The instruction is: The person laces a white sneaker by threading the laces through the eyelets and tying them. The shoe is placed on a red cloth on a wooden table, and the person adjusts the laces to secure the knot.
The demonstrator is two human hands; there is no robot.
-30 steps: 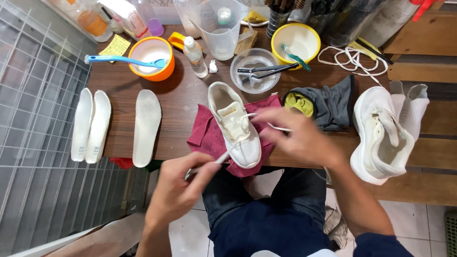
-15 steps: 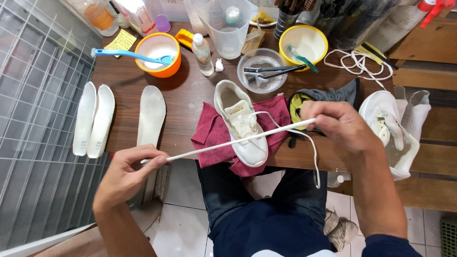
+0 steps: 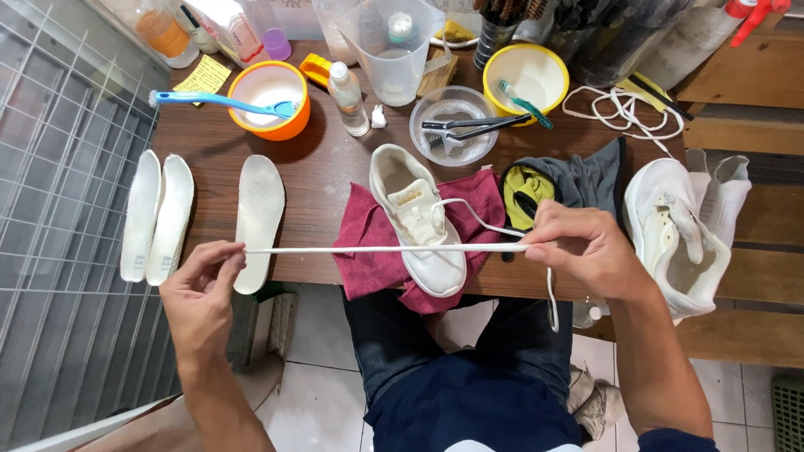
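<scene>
My fingertips hide both ends of the white shoelace [image 3: 377,249] where I pinch it. My left hand [image 3: 201,293] grips its left end, my right hand [image 3: 586,247] the right, stretching it taut above the white sneaker [image 3: 416,218] on the maroon cloth [image 3: 368,251].

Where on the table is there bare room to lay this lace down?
Bare wood lies between the single insole and the white shoe on the red cloth, below the orange bowl. A smaller patch sits left of that insole, beside the insole pair. The back edge is crowded with bowls and bottles; the right end holds a grey cloth and second shoe.
</scene>
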